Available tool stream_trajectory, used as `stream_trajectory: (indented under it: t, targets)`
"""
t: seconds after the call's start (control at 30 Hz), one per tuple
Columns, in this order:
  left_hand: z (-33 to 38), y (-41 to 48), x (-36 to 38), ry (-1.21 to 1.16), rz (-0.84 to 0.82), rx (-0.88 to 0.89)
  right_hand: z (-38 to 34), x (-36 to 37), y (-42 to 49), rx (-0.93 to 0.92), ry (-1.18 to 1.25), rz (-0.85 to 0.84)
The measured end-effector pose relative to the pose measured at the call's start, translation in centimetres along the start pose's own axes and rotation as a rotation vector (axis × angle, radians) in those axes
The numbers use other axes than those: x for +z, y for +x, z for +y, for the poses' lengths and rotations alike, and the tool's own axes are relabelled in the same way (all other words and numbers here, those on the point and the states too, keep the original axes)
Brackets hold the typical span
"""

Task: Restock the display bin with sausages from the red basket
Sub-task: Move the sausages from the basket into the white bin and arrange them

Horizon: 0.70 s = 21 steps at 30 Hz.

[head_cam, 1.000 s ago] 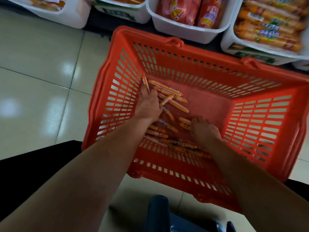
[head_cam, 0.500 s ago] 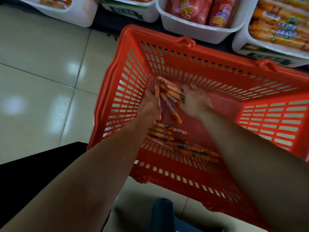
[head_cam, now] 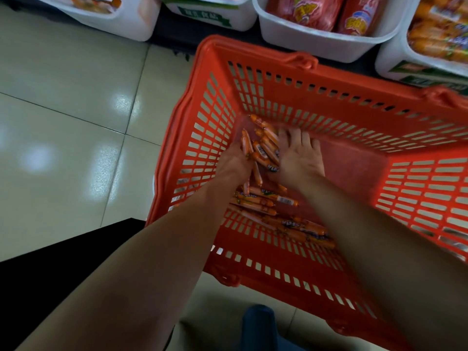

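Observation:
The red basket (head_cam: 215,122) stands on the floor below me, and both my arms reach into it. Several thin orange sausages (head_cam: 263,150) are bunched between my hands in the basket's far left corner. My left hand (head_cam: 234,164) grips some of them, and one stick pokes up past its fingers. My right hand (head_cam: 300,158) presses against the bunch from the right with straight fingers. More loose sausages (head_cam: 266,202) lie on the basket floor near my wrists. The white display bin (head_cam: 391,64) with matching orange sausages sits at the top right.
A white bin (head_cam: 326,46) of red packaged sausages stands just behind the basket, with two more white bins (head_cam: 136,24) to its left. Glossy floor tiles (head_cam: 76,110) stretch to the left. A black edge (head_cam: 63,249) and a dark blue object (head_cam: 258,323) are close to me.
My right hand left the near pile, swept to the far left corner and closed in on the bunch at my left hand. The view has shifted left.

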State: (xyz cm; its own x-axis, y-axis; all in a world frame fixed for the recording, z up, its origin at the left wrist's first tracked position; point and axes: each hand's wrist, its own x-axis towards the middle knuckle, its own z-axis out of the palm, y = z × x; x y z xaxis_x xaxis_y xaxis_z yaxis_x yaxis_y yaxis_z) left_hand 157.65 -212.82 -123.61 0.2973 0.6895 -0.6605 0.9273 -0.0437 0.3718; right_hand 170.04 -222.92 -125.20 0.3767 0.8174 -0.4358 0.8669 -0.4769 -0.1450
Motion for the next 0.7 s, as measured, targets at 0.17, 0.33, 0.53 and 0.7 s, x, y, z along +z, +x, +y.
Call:
stream_trajectory:
  t: [0.17, 0.33, 0.53, 0.7]
  targets:
    - [-0.6, -0.3, 0.2, -0.042, -0.011, -0.024, -0.6, -0.3, -0.2, 0.032, 0.055, -0.099]
    - [-0.1, -0.4, 0.1, -0.085, -0.04, -0.006, -0.4, -0.5, -0.5, 0.095, 0.116, -0.141]
    - [1.8, -0.1, 1.3, -0.11, -0.076, 0.006, 1.9, -0.5, -1.5, 0.172, 0.174, -0.161]
    - [4.2, 0.3, 2.8, -0.042, -0.077, 0.004, 6.5, -1.1, -3.1, 0.359, 0.243, -0.182]
